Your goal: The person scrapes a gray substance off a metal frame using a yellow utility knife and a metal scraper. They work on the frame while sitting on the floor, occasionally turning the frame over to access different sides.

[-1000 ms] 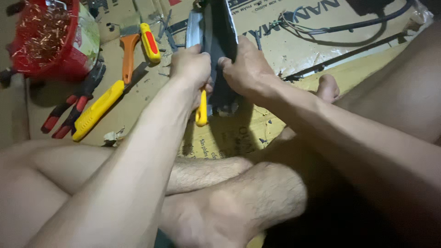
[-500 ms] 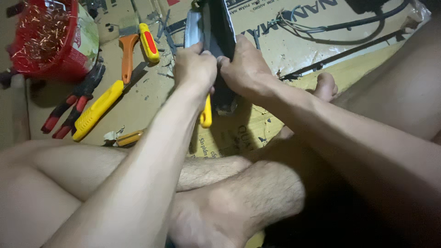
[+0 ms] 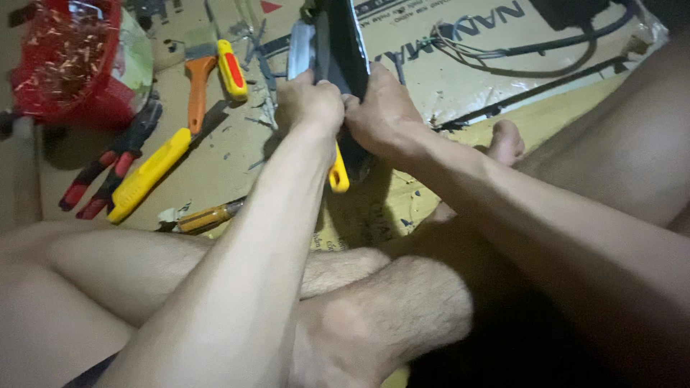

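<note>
Both hands are meeting at the upper centre of the frame, knuckle to knuckle, on a dark upright panel [image 3: 343, 50] that is standing on edge on the cardboard-covered floor [image 3: 215, 172]. The panel's long axis is running up and away from the person, out past the top edge of the frame, with a pale metal edge showing along its left side.

The left hand [image 3: 309, 108] is closing around the panel's lower left side and is also gripping a yellow-handled tool [image 3: 338, 172], whose handle is poking down below the fist; its working end is hidden. The right hand [image 3: 384, 118] is clamping the panel's lower right side, fingers curled over the edge. Neither hand is nearer; both are sitting right on the panel.

To the left of the frame, well apart from the hands, a yellow utility knife [image 3: 147, 174], red-handled pliers [image 3: 108, 169] and a red basket [image 3: 68, 61] are lying untouched.
</note>
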